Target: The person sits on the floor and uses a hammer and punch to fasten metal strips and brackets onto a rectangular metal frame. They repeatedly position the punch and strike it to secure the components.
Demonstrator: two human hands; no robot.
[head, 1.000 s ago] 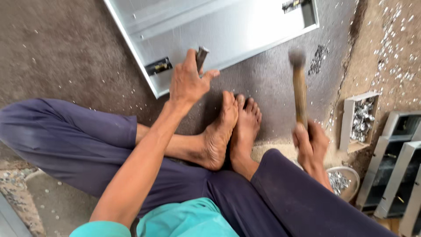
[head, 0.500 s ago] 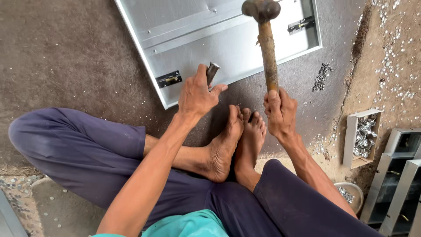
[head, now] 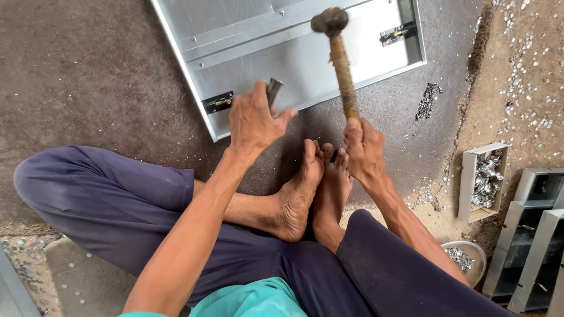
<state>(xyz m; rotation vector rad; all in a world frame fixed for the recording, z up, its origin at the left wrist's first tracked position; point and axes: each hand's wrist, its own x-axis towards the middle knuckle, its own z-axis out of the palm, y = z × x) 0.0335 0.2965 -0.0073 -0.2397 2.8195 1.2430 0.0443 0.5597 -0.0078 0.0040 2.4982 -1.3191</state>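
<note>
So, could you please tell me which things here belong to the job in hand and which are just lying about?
In use:
- hammer in right hand
- punch in left hand
- sheet-metal panel

Lying about:
- box of small metal parts
- round dish
- stacked metal frames

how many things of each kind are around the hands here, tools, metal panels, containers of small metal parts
Tools: 2, a hammer in the right hand and a punch in the left hand.
Flat metal panel: 1.
Containers of small metal parts: 2, a box and a bowl.
Total: 5
</note>
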